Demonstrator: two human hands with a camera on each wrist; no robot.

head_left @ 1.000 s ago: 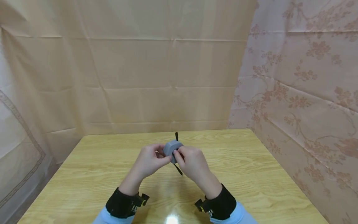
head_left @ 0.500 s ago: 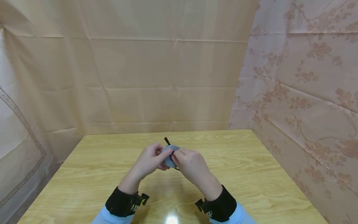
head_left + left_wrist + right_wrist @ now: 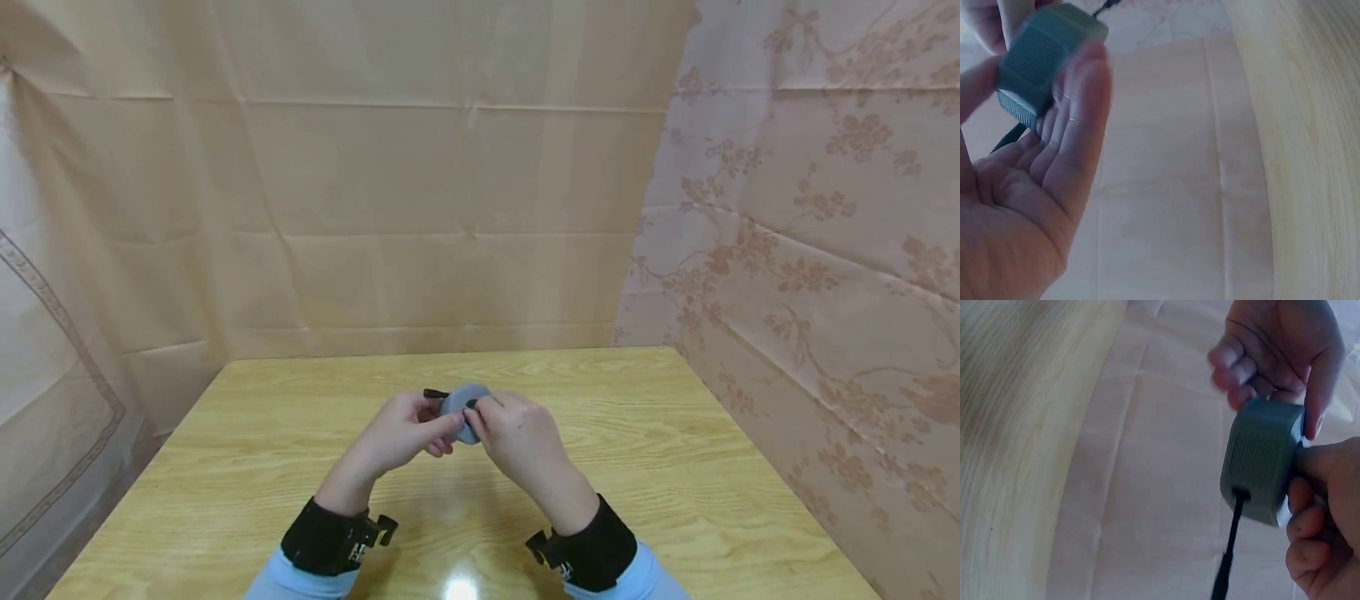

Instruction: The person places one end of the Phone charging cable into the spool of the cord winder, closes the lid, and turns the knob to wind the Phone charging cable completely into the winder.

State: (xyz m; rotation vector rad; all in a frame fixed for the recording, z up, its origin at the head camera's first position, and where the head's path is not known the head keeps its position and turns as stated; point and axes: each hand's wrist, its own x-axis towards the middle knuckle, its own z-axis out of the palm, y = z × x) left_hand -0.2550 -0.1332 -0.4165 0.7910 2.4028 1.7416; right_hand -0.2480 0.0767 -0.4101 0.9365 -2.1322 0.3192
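Note:
A grey-blue, many-sided cable winder (image 3: 455, 402) is held up over the table between both hands. My left hand (image 3: 393, 433) holds its left edge between the thumb and the fingers. On the near face, thumb and fingertips of my right hand (image 3: 525, 437) pinch at the dark middle of the winder and cover much of that side. A black cable end (image 3: 435, 393) sticks out at the upper left, near the left fingers. In the right wrist view, a black cable (image 3: 1227, 556) comes out of a slot in the ribbed rim of the winder (image 3: 1260, 453).
The wood-grain table (image 3: 637, 467) lies below the hands, with a light glare spot near its front. Behind it hangs a beige curtain (image 3: 420, 183), and a pink floral curtain (image 3: 795, 208) runs along the right. Black camera bands (image 3: 326, 537) wrap both wrists.
The winder has turned counterclockwise in the head view: its upper cable end swung from the top to the left. The lower cable end is now hidden. Left fingers shifted their grip; both wrists barely moved.

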